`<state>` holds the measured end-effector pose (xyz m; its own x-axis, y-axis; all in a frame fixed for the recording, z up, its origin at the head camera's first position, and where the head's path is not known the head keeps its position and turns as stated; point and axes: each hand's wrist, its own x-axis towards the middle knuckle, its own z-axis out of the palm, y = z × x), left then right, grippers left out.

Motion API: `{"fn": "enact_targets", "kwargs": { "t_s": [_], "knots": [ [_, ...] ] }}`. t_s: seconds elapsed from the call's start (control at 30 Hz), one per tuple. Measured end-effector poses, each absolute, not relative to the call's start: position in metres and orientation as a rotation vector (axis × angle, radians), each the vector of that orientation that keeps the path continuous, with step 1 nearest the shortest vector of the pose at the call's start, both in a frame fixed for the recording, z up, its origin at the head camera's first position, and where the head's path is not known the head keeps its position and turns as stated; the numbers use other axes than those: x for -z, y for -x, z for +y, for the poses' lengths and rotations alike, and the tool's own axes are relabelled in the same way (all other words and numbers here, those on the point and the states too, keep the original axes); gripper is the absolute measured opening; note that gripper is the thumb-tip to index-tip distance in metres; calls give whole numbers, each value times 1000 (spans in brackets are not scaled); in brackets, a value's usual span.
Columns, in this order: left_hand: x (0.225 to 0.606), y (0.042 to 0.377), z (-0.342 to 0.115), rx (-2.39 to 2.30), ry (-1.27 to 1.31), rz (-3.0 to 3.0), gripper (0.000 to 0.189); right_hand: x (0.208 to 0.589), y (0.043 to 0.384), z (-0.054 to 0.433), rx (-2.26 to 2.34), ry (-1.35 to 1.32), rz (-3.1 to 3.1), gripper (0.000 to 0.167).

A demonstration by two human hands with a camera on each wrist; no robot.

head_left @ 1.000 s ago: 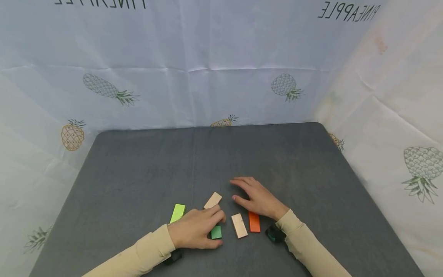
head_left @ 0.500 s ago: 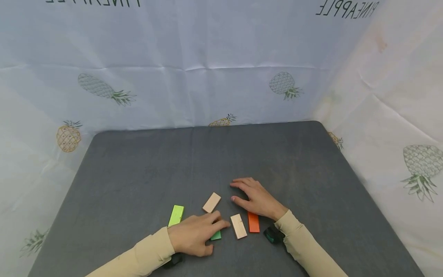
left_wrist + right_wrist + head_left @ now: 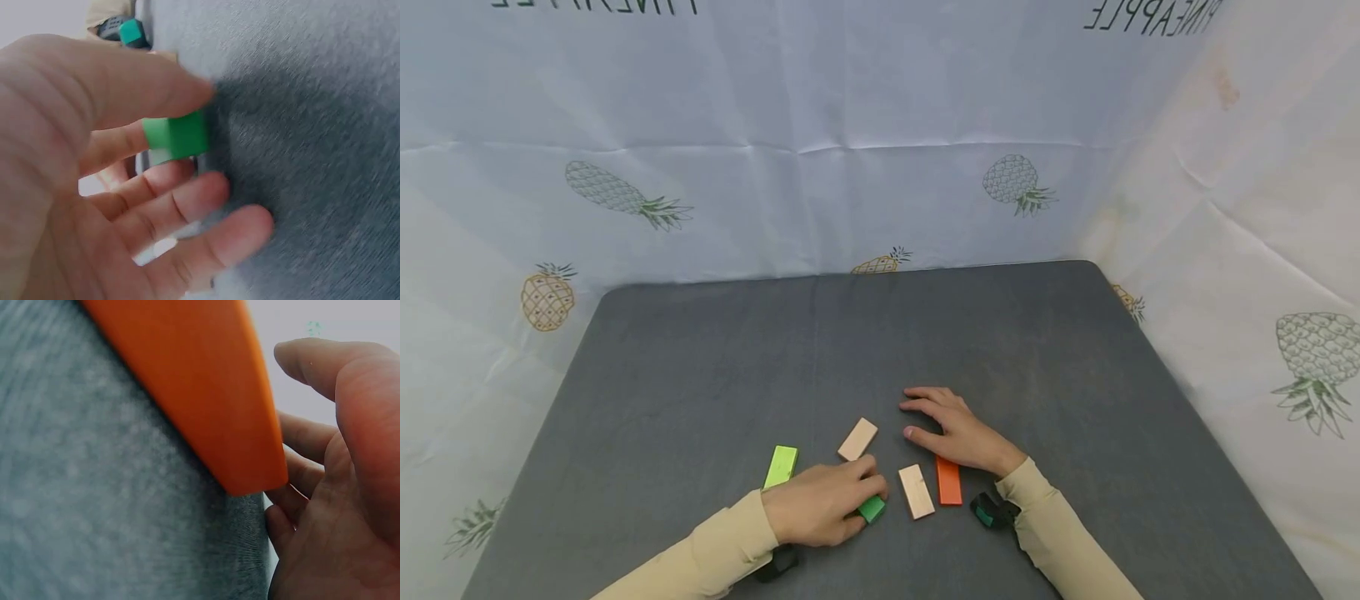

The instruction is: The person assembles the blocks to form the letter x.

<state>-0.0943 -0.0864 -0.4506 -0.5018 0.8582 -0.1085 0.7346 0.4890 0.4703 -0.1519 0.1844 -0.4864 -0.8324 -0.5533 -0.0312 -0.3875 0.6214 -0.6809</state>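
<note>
My left hand (image 3: pixel 825 502) pinches a green wooden block (image 3: pixel 872 509) between thumb and fingers; in the left wrist view the green block (image 3: pixel 178 135) shows under the thumb, its far part covered by the hand. A lime-green block (image 3: pixel 781 466) lies partly behind that hand, and a plain wood block (image 3: pixel 858 439) lies just beyond its fingertips. My right hand (image 3: pixel 961 429) hovers or rests with loosely spread fingers, holding nothing. Beneath its wrist side an orange block (image 3: pixel 949 483) lies flat, seen close in the right wrist view as the orange block (image 3: pixel 212 394).
A second plain wood block (image 3: pixel 917 492) lies between the two hands, left of the orange one. All the blocks are on a dark grey table (image 3: pixel 737 358), walled at the back and sides by a pineapple-print cloth (image 3: pixel 820 200).
The left hand first spread its fingers over the green block, then closed thumb and fingers on it; the block has turned slightly. The right hand stays nearly in place.
</note>
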Motion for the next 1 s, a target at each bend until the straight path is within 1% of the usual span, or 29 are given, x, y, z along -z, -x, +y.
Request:
{"fn": "enact_targets", "kwargs": {
  "t_s": [0.2, 0.57, 1.0],
  "knots": [
    [439, 103, -88, -573, -1276, 2428, 24, 487, 153, 186, 1036, 758, 2568, 48],
    [406, 135, -93, -618, -1279, 2588, 24, 488, 152, 188, 1058, 759, 2542, 50],
    [375, 162, -100, -662, -1252, 2712, 22, 488, 151, 187, 1061, 759, 2536, 48]
  ]
}}
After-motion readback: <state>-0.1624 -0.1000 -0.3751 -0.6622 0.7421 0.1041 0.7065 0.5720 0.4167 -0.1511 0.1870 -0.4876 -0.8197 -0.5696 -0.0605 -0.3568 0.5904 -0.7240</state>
